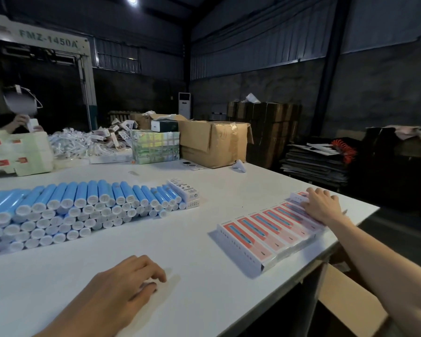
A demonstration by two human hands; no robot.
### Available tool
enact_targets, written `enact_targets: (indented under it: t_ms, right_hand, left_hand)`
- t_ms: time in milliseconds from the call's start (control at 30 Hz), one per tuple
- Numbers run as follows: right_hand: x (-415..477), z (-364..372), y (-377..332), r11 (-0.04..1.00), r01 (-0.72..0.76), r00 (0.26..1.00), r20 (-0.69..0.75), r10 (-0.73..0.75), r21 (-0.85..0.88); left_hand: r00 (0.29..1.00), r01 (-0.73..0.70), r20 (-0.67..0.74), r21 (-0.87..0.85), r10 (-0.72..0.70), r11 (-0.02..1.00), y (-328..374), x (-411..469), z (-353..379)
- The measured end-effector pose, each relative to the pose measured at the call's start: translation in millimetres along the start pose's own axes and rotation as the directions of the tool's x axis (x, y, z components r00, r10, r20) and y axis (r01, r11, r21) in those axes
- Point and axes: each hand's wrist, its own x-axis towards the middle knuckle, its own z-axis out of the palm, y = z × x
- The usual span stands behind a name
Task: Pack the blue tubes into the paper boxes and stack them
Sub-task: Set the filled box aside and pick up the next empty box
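Observation:
A big pile of blue tubes point(66, 207) with white caps lies in stacked rows at the left of the white table point(199, 249). Several paper boxes point(265, 232) with red and blue print lie side by side in a fanned row at the right, near the table's edge. My right hand point(322, 205) rests flat on the far end of that row, fingers spread. Nearer me, my left hand point(129, 280) hovers low over the bare table with its fingers loosely curled and holds nothing. Two white boxes point(186, 193) stand against the right end of the tube pile.
A brown carton point(212, 142), a taped bundle point(156, 147) and heaps of small packets point(83, 144) fill the table's far side. Another person point(20, 117) works at the far left behind white stacks point(17, 154). An open carton point(350, 305) sits below the table's right edge.

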Motion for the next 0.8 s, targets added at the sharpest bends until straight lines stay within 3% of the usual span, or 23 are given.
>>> enact_targets:
  t_ms: [133,300,433,533,667,800]
  right_hand:
    - [-10.3,-15.0,-55.8,0.97,0.147,0.977,-0.184,-0.112,0.192]
    - [-56.7,-51.9,-181.6,0.81,0.351,0.924,-0.313,-0.22,0.47]
    - [-136.6,-74.9,-290.3,0.51,0.508,0.859,-0.367,-0.356,0.694]
    - [-211.2,-85.4,-367.7,0.258,0.57,0.766,-0.39,-0.511,0.78]
    - [-296.5,-94.4,-445.8,-0.026,0.458,0.668,-0.363,-0.65,0.888]
    - [-348.3,-81.8,-491.9,-0.147,0.208,0.675,-0.251,-0.693,0.967]
  left_hand:
    - [0.999,0.034,0.013,0.002,-0.035,0.999,5.1,-4.6,-12.3]
    - [0.991,0.133,-0.027,0.048,-0.132,0.99,3.4,-17.2,-34.9]
    - [0.967,0.249,-0.062,0.029,-0.247,0.968,-4.4,-43.3,-58.0]
    - [0.931,0.357,-0.082,0.005,-0.355,0.934,-16.1,-70.1,-74.0]
    - [0.838,0.531,-0.116,-0.049,-0.533,0.846,-39.1,-111.5,-90.6]
    - [0.703,0.685,-0.191,-0.078,-0.685,0.725,-56.4,-152.8,-107.8]
